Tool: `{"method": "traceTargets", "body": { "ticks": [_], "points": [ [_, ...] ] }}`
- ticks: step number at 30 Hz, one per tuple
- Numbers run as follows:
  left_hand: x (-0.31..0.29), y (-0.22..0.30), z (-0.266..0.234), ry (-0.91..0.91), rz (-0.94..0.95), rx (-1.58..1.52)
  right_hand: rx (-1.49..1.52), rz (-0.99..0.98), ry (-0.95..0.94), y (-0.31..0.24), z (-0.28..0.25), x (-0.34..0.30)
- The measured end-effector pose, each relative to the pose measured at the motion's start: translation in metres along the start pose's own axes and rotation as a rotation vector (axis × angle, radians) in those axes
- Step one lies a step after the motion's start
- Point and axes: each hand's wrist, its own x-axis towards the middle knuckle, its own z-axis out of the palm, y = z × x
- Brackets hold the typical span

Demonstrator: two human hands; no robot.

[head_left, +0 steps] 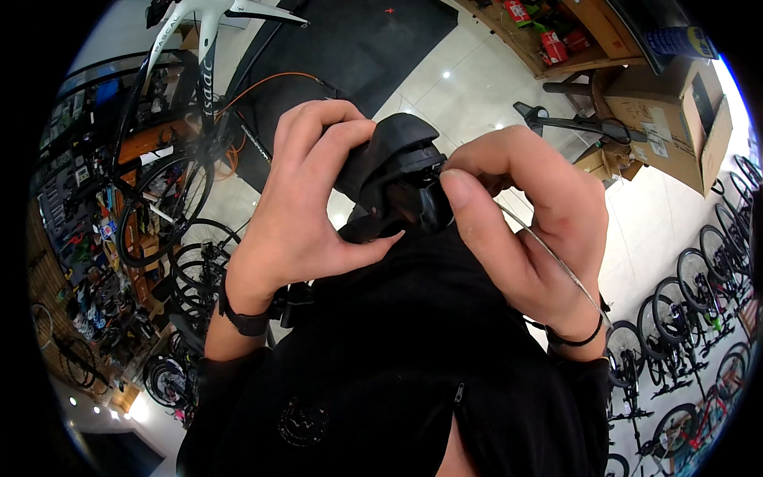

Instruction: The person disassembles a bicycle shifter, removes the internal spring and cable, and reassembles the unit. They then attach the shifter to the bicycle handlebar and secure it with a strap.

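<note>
My left hand [306,195] is closed round a black road-bike shift lever [401,167], its fingers over the far side and the thumb stretched along the near underside. Against the lever's right side, my right hand [532,219] pinches with thumb and forefinger at a small opening. A thin metal inner cable [556,261] runs from that pinch across the right palm and down past the wrist. Exactly where the cable's end sits at the lever is hidden by the fingertips.
A white and black bike frame [208,48] stands at the far left, with orange cable [274,77] near it. A black mat [358,56] lies ahead. At right are a cardboard box [671,119] and rows of bikes [675,314]; a cluttered tool wall [71,222] is at left.
</note>
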Motion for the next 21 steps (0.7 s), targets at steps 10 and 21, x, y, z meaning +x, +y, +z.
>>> {"method": "traceTargets", "body": {
  "ticks": [10,21],
  "points": [
    [-0.007,-0.002,0.006,0.101,-0.027,0.004,0.281,-0.01,-0.028,0.004,0.003,-0.009],
    [-0.01,0.0,0.003,0.093,0.027,0.075,-0.036,-0.189,-0.051,-0.005,-0.005,-0.017]
  ]
}}
